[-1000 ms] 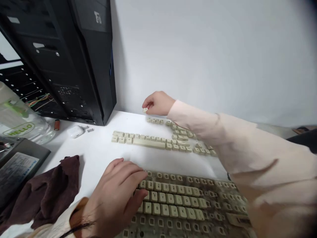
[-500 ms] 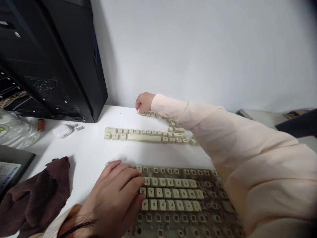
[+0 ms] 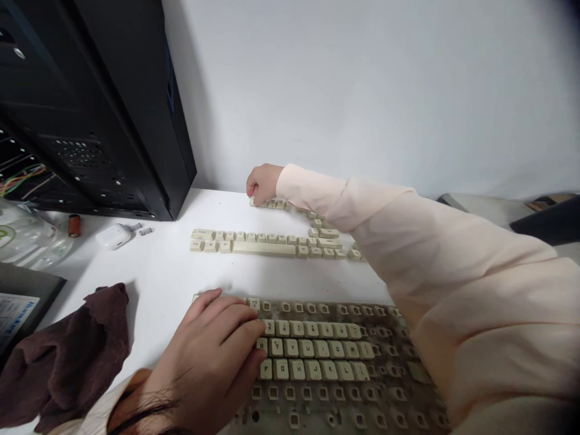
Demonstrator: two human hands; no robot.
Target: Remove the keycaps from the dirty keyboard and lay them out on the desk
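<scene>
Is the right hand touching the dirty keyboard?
No, the right hand is at the far row of loose keycaps, beyond the keyboard.

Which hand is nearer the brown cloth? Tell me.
Left. The left hand rests on the keyboard, beside the cloth without touching it; the right hand is far off, at the back row of keycaps.

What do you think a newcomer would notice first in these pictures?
The grimy keyboard at the bottom stands out, half stripped of keycaps, under the left hand. Above it, loose cream keycaps lie in rows on the white desk, the right hand at their far end.
</scene>
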